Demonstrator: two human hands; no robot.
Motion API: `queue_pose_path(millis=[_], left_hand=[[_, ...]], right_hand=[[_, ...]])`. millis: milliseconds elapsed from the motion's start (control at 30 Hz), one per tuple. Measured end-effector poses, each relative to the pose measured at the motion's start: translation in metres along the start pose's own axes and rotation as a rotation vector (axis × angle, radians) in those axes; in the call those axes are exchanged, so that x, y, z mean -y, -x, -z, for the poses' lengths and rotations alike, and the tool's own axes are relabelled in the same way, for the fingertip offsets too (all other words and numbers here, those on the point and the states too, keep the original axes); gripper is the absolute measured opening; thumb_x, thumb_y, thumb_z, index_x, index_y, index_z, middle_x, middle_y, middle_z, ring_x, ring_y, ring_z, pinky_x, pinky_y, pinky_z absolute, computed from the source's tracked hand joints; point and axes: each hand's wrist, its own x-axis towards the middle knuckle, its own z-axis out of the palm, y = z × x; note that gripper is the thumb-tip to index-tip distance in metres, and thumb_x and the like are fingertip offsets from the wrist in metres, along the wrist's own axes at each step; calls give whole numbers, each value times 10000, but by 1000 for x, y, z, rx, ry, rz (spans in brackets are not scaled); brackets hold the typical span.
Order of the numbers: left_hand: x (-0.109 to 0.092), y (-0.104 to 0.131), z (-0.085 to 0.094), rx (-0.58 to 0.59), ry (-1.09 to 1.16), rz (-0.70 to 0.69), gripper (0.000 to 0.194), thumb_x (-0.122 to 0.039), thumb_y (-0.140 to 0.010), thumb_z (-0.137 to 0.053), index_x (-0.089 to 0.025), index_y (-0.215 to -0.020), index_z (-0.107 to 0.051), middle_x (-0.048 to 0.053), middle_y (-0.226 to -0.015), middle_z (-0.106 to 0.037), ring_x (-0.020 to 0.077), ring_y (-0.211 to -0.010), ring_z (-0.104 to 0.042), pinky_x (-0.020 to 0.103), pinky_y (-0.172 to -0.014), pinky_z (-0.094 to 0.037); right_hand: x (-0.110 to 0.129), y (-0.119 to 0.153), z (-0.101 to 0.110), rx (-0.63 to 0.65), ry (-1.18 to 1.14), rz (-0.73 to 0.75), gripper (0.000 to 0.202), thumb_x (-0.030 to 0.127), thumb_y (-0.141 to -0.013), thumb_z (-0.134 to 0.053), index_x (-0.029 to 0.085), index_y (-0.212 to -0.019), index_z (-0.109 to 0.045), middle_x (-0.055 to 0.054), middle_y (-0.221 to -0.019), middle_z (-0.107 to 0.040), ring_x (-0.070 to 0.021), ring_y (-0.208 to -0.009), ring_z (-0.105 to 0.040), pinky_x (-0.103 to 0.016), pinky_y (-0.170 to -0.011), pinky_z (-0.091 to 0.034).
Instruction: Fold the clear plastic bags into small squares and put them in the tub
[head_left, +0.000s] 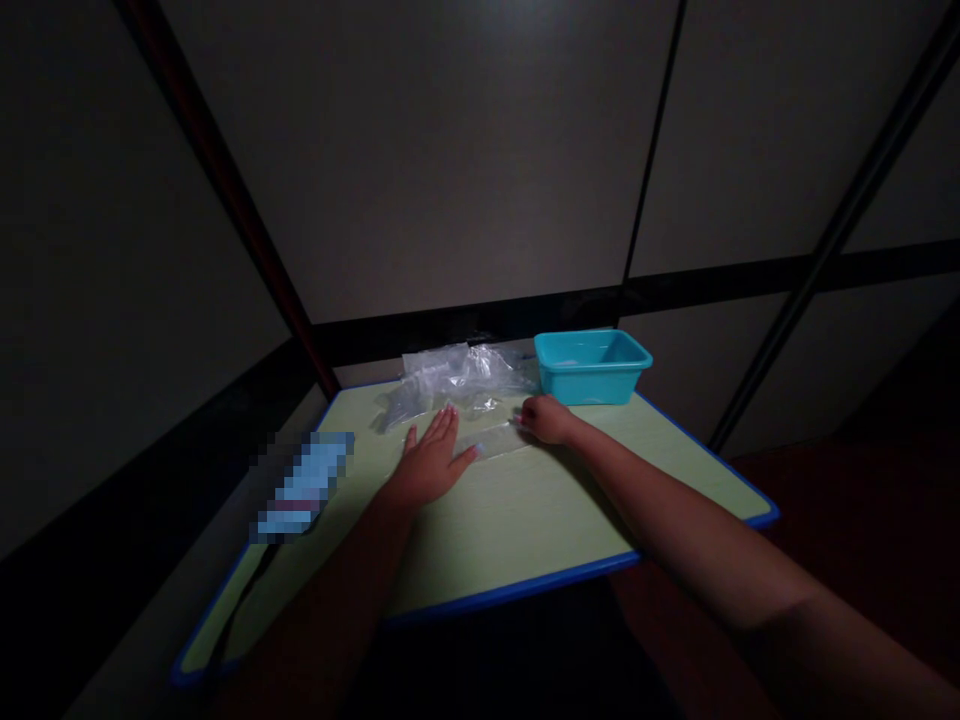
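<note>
Glossy, crumpled heap of clear plastic film (476, 368), flat clear plastic strip (493, 440) with slight sheen, smooth semi-gloss turquoise rectangular plastic tub (589, 386), smooth matt pale-green tabletop (525, 525), smooth grey wall panels (450, 170), faintly shiny

Left hand (429, 468) lies on clear plastic (493, 441); right hand (549, 419) pinches it.

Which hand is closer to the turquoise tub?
The right hand, curled up near the turquoise tub; the left hand is farther off, stretched out.
</note>
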Motion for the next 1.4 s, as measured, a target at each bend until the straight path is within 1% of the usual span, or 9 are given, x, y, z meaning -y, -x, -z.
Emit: queue_pose_path(millis=[167,267,367,500,733,933,1100,1267,1400], left_hand=[[1,0,-1,2,10,-44,689,-549,-905,-176,-143,-1456,-99,90,-1515,-54,207,-1397,-53,514,-1092,-69],[1,0,0,21,4,-57,697,-559,-901,-181,-151,-1459,-88,92,-1514,-35,211,-1396,-40,498,-1094,-75],[2,1,1,81,-2,-43,735,-597,-884,-184,-143,-1457,-110,100,-1513,-47,217,-1396,-47,497,-1092,-95],[3,2,-1,176,-29,22,786,-649,-857,-166,-134,-1450,-148,114,-1514,-55,241,-1394,-31,532,-1076,-129],[2,2,-1,72,-75,65,791,-646,-860,-149,-129,-1457,-103,109,-1514,17,239,-1395,34,549,-1072,-96],[3,2,-5,150,-75,57,785,-629,-866,-118,-102,-1447,-150,121,-1515,-20,241,-1391,68,551,-1073,-82],[3,2,-5,120,-75,61,785,-618,-870,-97,-87,-1448,-131,120,-1515,4,240,-1389,79,546,-1075,-84],[2,3,-2,118,-73,46,750,-614,-876,-148,-137,-1454,-136,105,-1517,19,251,-1383,102,552,-1072,-76],[1,4,1,109,-59,-11,700,-607,-881,-188,-210,-1456,-145,86,-1517,31,251,-1384,99,563,-1063,-69]], right_hand=[[0,0,-1,-10,-22,-2,210,333,-854,-533,170,-871,-664,-75,-867,-679,-152,-753,-567,-226,-605,-327],[1,1,0,-12,-39,-4,231,354,-861,-519,170,-870,-658,-74,-860,-677,-147,-731,-564,-226,-588,-322],[2,1,0,-8,-59,1,275,383,-871,-494,165,-849,-661,-77,-849,-677,-144,-714,-562,-228,-575,-320],[1,0,-1,-4,-70,-3,285,392,-866,-501,161,-834,-664,-76,-838,-677,-144,-715,-565,-227,-574,-323],[0,0,-1,-2,-64,3,282,394,-859,-506,159,-829,-657,-72,-818,-676,-139,-691,-558,-232,-555,-308],[1,1,0,-5,-65,-9,281,403,-850,-524,158,-854,-661,-76,-853,-679,-148,-727,-571,-233,-561,-313],[0,1,1,9,-53,-5,279,409,-847,-530,166,-857,-668,-74,-851,-681,-151,-734,-575,-235,-562,-313],[0,1,1,11,-12,1,246,381,-846,-541,169,-848,-665,-81,-859,-678,-163,-767,-574,-240,-582,-318],[1,1,1,8,-1,-3,233,376,-846,-545,171,-851,-656,-85,-884,-673,-173,-804,-573,-241,-604,-324]])
